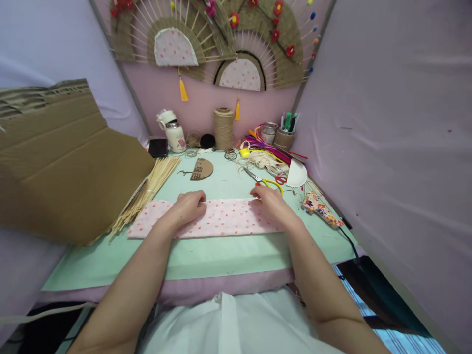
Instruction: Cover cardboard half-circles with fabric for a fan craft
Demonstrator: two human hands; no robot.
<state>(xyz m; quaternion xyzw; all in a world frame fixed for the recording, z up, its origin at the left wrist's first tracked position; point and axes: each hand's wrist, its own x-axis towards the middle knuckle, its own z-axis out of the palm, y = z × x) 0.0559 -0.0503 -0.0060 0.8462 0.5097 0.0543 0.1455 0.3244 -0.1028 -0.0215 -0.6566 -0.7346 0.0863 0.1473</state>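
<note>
A long folded strip of white-pink polka-dot fabric (228, 216) lies across the table in front of me. Over its left half rests my left hand (189, 205), fingers curled together at the far edge of the cloth. My right hand (272, 204) is at the right part of that edge, thumb and fingers bent around it. Just beyond the right hand lie scissors with yellow handles (271, 184), partly covered by it. A half-round cardboard piece (202, 169) with printing on it sits past the fabric, towards the left.
On the left, thin wooden sticks (147, 194) lie beside a big cardboard sheet (70, 167). Behind stand a bottle (174, 135), a twine spool (223, 129) and a pen holder (285, 137). To the right are a white half-round piece (297, 173) and a corded, flower-patterned glue gun (320, 209).
</note>
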